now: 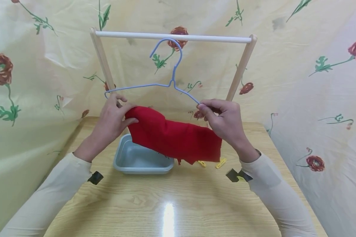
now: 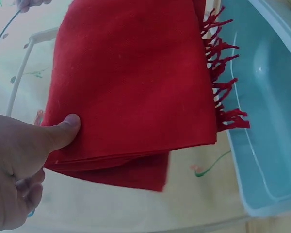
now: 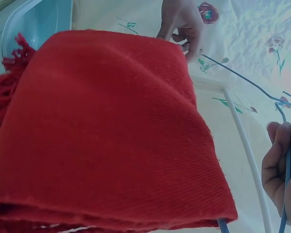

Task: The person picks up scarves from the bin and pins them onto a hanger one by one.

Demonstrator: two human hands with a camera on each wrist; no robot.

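A red fringed scarf [image 1: 178, 140], folded over, hangs across the lower part of a blue hanger [image 1: 173, 74]. My left hand [image 1: 111, 113] pinches the scarf's left end, close to the hanger's left corner. In the left wrist view the thumb of that hand [image 2: 19, 160] lies on the cloth, with the other fingers partly hidden behind it. My right hand [image 1: 225, 120] grips the hanger's right arm above the scarf. A blue rod [image 3: 223, 225] comes out from under the cloth in the right wrist view. The hanger's hook points up, in front of the rack's bar.
Behind the hands stands a rack with a white bar [image 1: 130, 34] and wooden posts [image 1: 240, 70]. Below the scarf, a light-blue basin [image 1: 145, 171] sits on the wooden table [image 1: 130, 204]. Yellow clothespins [image 1: 221, 163] lie right of it. Flowered sheeting [image 1: 308, 98] surrounds the table.
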